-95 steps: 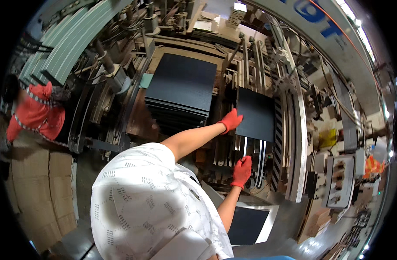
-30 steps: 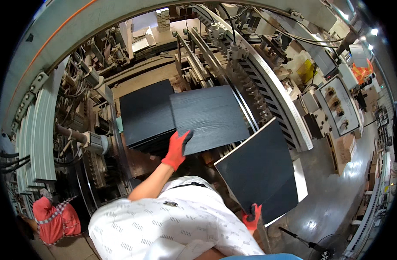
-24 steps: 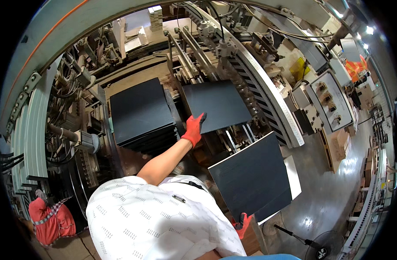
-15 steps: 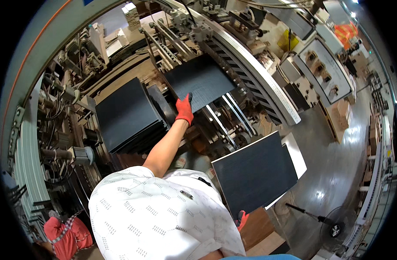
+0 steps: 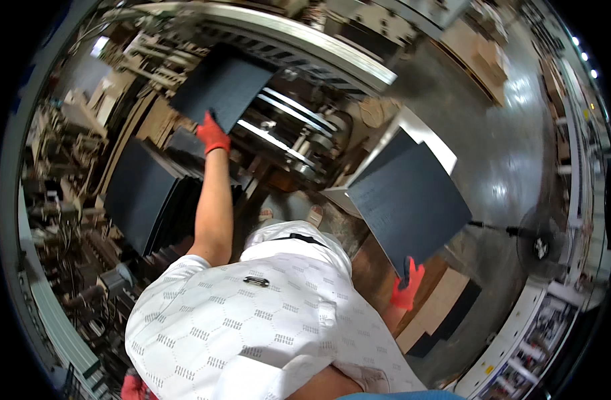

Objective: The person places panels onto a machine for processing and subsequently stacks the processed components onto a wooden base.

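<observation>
My left hand, in a red glove with dark fingertips, is closed on the near edge of a black rectangular panel. That panel lies over the rails of the machine, beneath a long metal beam. On the other side, my right hand, gloved alike, grips the near corner of a second black panel. This panel slants above a pale-faced board, which shows past its far edge. Some of the right fingers are hidden under the panel. Left of my left forearm stands a stack of black panels.
The silver machine beam crosses the far side, with bright rails below it. A standing fan is at the right. Brown and black boards lie beside my right arm. Another person's red glove shows at lower left.
The view has turned, shifting the machine and stack left. My right hand has come further into view, and its panel has swung away from the pale board. My left hand stays on its panel.
</observation>
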`<state>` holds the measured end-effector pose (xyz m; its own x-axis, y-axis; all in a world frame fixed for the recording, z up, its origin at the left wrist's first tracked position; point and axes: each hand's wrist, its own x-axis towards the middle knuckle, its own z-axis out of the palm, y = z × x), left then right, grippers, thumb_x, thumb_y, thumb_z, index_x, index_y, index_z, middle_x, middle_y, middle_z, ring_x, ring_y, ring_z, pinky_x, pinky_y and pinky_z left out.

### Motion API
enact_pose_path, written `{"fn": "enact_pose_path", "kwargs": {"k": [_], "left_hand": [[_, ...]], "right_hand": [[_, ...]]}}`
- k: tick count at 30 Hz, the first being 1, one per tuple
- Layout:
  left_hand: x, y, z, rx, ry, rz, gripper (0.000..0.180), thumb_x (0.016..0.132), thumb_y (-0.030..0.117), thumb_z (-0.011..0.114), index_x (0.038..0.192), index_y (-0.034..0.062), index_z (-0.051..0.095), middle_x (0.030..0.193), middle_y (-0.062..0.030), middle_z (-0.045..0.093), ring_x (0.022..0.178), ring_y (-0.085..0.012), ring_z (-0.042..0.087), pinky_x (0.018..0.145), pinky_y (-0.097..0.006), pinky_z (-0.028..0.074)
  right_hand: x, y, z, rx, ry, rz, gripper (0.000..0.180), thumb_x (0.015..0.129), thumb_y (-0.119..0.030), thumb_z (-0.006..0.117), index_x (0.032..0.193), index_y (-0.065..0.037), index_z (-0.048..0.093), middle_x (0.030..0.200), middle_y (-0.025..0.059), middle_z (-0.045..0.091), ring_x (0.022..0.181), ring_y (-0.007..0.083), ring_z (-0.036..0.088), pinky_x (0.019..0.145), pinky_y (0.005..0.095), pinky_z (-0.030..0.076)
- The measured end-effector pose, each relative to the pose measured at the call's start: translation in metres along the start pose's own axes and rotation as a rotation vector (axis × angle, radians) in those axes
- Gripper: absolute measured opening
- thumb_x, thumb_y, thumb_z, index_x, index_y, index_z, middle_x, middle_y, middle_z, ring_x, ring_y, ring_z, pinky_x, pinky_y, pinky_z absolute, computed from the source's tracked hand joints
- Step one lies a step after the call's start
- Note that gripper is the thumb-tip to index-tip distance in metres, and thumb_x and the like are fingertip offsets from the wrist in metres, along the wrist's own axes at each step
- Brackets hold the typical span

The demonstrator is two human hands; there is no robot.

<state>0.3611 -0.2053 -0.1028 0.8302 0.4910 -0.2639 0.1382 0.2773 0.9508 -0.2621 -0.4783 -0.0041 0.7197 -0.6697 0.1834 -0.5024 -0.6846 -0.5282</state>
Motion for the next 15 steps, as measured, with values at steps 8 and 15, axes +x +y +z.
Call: {"fn": "enact_pose_path", "kwargs": {"k": [8,15], "left_hand": [[0.015,-0.008,0.016,0.034,0.021,0.036,0.042,0.076,0.021,0.077,0.099,-0.0089,0.059,0.09,-0.0052,0.061,0.075,-0.0139,0.056,0.068,-0.031,0.049],[0.021,-0.011,0.016,-0.088,-0.027,0.0,0.042,0.075,0.021,0.078,0.098,-0.0099,0.06,0.088,-0.0064,0.061,0.074,-0.0146,0.056,0.07,-0.031,0.049]], "right_hand": [[0.062,0.059,0.023,0.104,-0.149,0.096,0.048,0.077,0.008,0.056,0.123,-0.005,0.056,0.109,0.0121,0.06,0.1,0.0259,0.058,0.086,0.037,0.048],[0.109,0.044,0.031,0.642,-0.11,0.604,0.046,0.085,-0.011,0.066,0.127,-0.003,0.05,0.108,0.0037,0.061,0.089,0.0119,0.056,0.072,0.0269,0.049]]}}
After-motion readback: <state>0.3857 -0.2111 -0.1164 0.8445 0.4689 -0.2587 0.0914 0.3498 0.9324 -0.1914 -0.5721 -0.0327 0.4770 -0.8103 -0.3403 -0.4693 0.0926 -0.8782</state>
